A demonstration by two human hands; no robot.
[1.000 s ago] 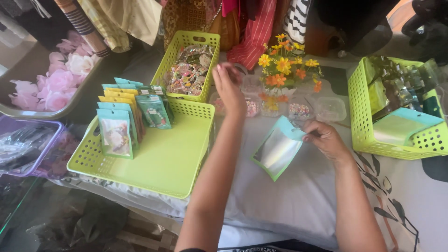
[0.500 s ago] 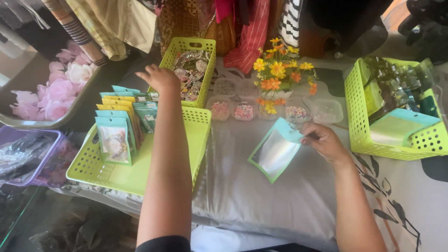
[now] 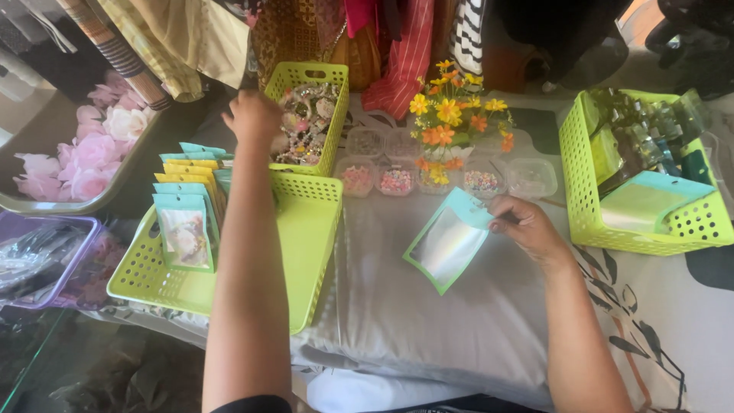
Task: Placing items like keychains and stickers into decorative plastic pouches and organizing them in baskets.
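Note:
My right hand (image 3: 527, 226) pinches the top corner of a teal-edged clear pouch (image 3: 448, 241), held tilted just above the grey cloth. My left hand (image 3: 253, 117) reaches far forward to the left rim of a small green basket (image 3: 334, 108) full of trinkets; whether it holds anything I cannot tell. Under my left arm lies a shallow green tray (image 3: 304, 239) with a row of upright filled pouches (image 3: 184, 216) at its left end.
Small clear tubs of beads (image 3: 396, 180) stand behind the pouch, beside a pot of orange and yellow flowers (image 3: 453, 115). A green basket with empty pouches (image 3: 641, 200) is at the right. Pink fabric flowers (image 3: 84, 155) and a purple tray (image 3: 47, 261) sit left.
My left hand has swung from the middle of the table leftward to the rim of the trinket basket. The right hand and its pouch have stayed in place.

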